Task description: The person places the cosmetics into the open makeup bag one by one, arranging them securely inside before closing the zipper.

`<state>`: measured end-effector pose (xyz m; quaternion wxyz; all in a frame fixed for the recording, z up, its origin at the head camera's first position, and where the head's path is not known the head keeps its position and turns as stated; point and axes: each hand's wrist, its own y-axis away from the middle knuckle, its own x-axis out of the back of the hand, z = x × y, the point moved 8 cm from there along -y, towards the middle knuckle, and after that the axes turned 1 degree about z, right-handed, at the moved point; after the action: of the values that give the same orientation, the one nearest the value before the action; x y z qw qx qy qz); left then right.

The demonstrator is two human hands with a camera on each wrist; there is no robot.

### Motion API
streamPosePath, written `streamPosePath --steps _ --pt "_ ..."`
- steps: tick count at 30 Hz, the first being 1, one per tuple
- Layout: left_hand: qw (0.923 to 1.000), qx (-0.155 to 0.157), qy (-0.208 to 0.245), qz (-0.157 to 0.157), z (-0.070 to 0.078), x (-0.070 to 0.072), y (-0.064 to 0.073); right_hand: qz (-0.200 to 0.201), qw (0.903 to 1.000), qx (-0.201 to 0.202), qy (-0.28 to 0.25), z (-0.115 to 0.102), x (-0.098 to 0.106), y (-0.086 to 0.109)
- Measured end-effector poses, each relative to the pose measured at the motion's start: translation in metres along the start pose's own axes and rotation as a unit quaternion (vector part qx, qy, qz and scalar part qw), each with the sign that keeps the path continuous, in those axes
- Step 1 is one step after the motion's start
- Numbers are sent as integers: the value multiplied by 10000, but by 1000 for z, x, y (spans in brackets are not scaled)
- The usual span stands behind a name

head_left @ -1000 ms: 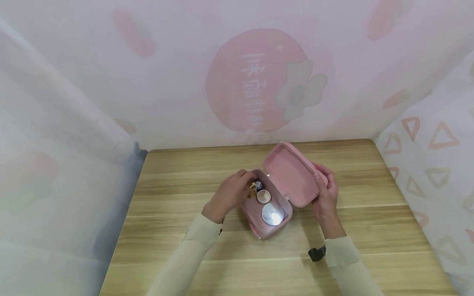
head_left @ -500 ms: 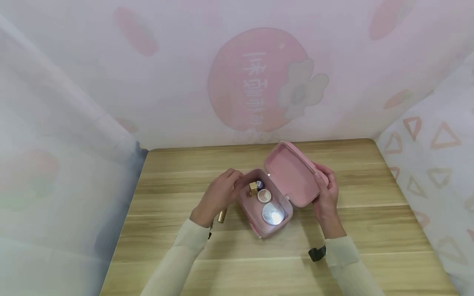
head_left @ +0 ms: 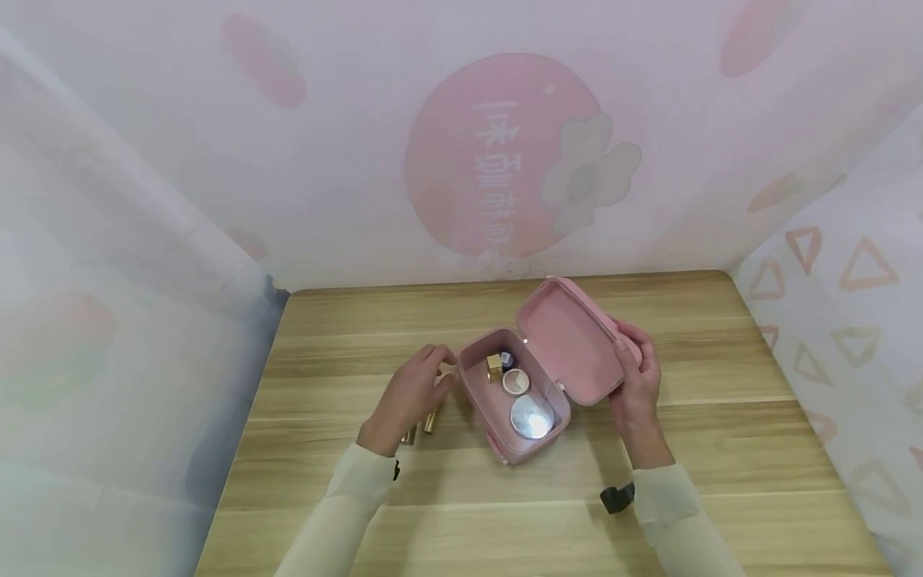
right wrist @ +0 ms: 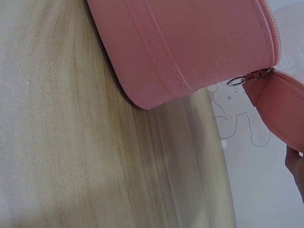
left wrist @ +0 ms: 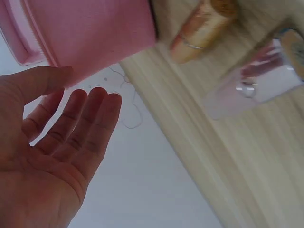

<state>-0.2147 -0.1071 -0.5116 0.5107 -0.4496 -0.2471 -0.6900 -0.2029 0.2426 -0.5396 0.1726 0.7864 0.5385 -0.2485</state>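
A pink zippered cosmetic case (head_left: 476,405) stands on the table with its lid (head_left: 573,344) raised. Inside are a gold-capped item (head_left: 493,367), a small dark bottle (head_left: 507,361), a round tri-coloured compact (head_left: 515,382) and a shiny silver disc (head_left: 532,417). My left hand (head_left: 413,393) is just left of the case, fingers loosely bent and holding nothing; in the left wrist view its thumb overlaps the case's edge, contact unclear. With fingers behind and thumb in front, my right hand (head_left: 636,385) grips the lid's outer edge.
By the left wrist lie a gold tube (head_left: 430,421) and a second tube (head_left: 409,435), partly hidden; the left wrist view shows a gold tube (left wrist: 202,31) and a pinkish clear tube (left wrist: 256,76). Patterned curtains (head_left: 346,160) border the wooden table (head_left: 721,449).
My left hand has come out of the case and moved left, uncovering the gold-capped item and the tubes on the table. The right hand still holds the lid.
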Motion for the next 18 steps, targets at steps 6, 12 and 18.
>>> streamPosePath --steps 6,12,18 --pt "9998 214 -41 0 -14 -7 8 49 10000 34 -42 0 0 1" --pt "9984 537 -118 -142 -27 -17 16 33 9999 128 -39 0 -1 1" --pt "9968 751 -77 -250 -33 -24 21 11 9999 144 -19 0 0 2"
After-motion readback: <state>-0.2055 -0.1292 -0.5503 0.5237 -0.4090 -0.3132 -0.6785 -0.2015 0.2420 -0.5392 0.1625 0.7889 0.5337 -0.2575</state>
